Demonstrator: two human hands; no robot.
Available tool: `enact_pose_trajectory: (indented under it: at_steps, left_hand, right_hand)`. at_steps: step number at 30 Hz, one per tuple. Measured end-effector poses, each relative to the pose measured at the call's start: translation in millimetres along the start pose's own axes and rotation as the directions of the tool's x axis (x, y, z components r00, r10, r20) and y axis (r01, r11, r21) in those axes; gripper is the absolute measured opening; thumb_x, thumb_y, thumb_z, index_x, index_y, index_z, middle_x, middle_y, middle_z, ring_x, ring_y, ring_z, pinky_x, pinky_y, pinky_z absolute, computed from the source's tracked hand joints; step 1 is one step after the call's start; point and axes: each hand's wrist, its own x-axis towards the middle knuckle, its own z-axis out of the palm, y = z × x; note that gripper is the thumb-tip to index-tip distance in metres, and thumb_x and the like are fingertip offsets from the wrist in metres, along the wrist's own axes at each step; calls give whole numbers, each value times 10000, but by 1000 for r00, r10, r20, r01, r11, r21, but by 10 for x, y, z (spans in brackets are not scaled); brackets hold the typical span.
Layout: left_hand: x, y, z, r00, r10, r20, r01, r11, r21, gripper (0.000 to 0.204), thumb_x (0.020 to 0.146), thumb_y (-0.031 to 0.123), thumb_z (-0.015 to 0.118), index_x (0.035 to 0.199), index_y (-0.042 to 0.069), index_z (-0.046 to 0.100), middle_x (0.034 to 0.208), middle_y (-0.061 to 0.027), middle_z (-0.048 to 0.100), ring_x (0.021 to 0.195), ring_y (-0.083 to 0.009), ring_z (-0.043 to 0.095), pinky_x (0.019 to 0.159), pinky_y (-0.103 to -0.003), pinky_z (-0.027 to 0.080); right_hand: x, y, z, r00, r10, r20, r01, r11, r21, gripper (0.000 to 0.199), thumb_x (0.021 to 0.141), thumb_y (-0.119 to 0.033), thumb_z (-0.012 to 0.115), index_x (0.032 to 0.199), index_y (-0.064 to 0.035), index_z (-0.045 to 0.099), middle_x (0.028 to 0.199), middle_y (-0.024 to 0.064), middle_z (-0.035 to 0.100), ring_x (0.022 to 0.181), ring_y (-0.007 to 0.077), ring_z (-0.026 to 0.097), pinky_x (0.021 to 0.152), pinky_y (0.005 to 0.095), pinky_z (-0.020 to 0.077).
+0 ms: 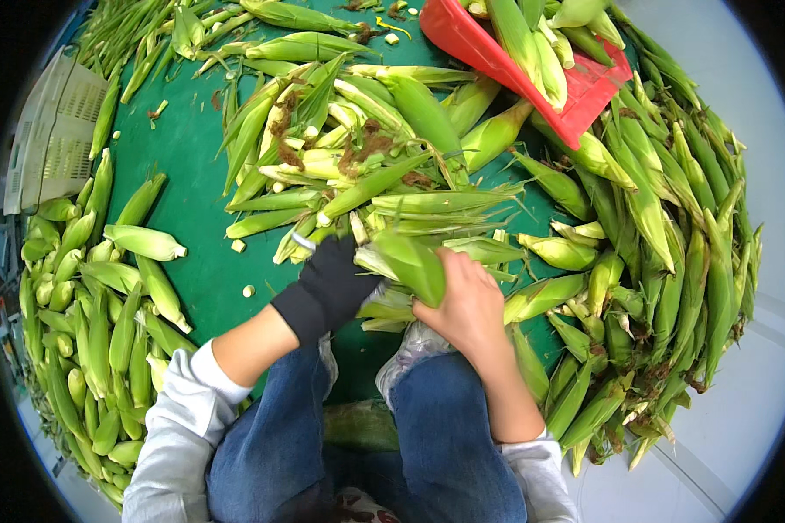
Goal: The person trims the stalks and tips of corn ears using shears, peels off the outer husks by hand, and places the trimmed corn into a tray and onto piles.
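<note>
Right grip (468, 301) pinching corn ear (416, 267), dead centre of frame. Left grip (329, 283), black-gloved, just left of it; blurry, can't tell if pinching silvery thing (303, 241). Imo ear could twist loose if right grip slips on smooth outside, maybe knocking left one.

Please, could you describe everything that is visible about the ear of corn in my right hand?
The ear of corn looks plump, wrapped in smooth, leafy green husk, and somewhat blurred. It is held at a slant near the lower edge of the central corn heap. Your bare right hand holds it from the right. Your black-gloved left hand is close on its left; whether that touches it is unclear.
</note>
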Motion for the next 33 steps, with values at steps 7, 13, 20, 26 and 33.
enact_pose_trajectory:
  at_steps: [7, 13, 20, 26, 33]
  left_hand:
    - [16, -204, -386, 974, 154, 167, -55, 874, -483, 705, 627, 293, 743, 1185, 17, 413, 992, -182, 525, 907, -333, 562, 832, -395, 429]
    - [-54, -675, -411, 938, -277, 211, 141, -252, -958, 844, 658, 345, 746, 1294, -1, 312, 1190, -119, 476, 1097, -197, 462, 936, -317, 368]
    - [-661, -968, -268, 875, -409, 261, -126, -712, -691, 662, 727, 284, 688, 1257, 35, 380, 1136, -137, 544, 997, -253, 565, 870, -361, 468]
    - [-1078, -846, -668, 783, -608, 131, -335, -589, -735, 594, 669, 193, 688, 1174, -5, 445, 1054, -161, 576, 923, -289, 594, 797, -409, 505]
    - [-1131, -648, -1037, 883, -276, -379, -446, -745, -497, 495, 756, 220, 561, 1174, -24, 459, 1070, -164, 578, 940, -279, 584, 844, -382, 477]
  right_hand:
    - [44, 400, -216, 919, 350, 182, -364, 577, 731, 600, 761, -288, 632, 1223, -3, 374, 1169, 191, 495, 1052, 293, 511, 872, 355, 420]
    - [1248, -94, -212, 994, -30, -105, 92, 750, 655, 521, 879, -348, 484, 1227, 35, 417, 1162, 203, 507, 1150, 311, 430, 971, 354, 330]
    - [2345, 1007, 388, 969, 229, 90, -238, 966, 104, 722, 641, -529, 669, 1072, 35, 536, 1065, 236, 564, 953, 348, 567, 820, 392, 446]
    - [2053, 428, -484, 980, 194, -46, -69, 546, 835, 611, 713, -138, 707, 1232, -43, 397, 1138, 121, 513, 1062, 201, 483, 908, 315, 384]
    - [1242, -1161, -1375, 947, -243, -209, 300, 438, 848, 668, 700, -126, 658, 1279, -19, 342, 1167, 95, 478, 1053, 208, 478, 896, 325, 388]
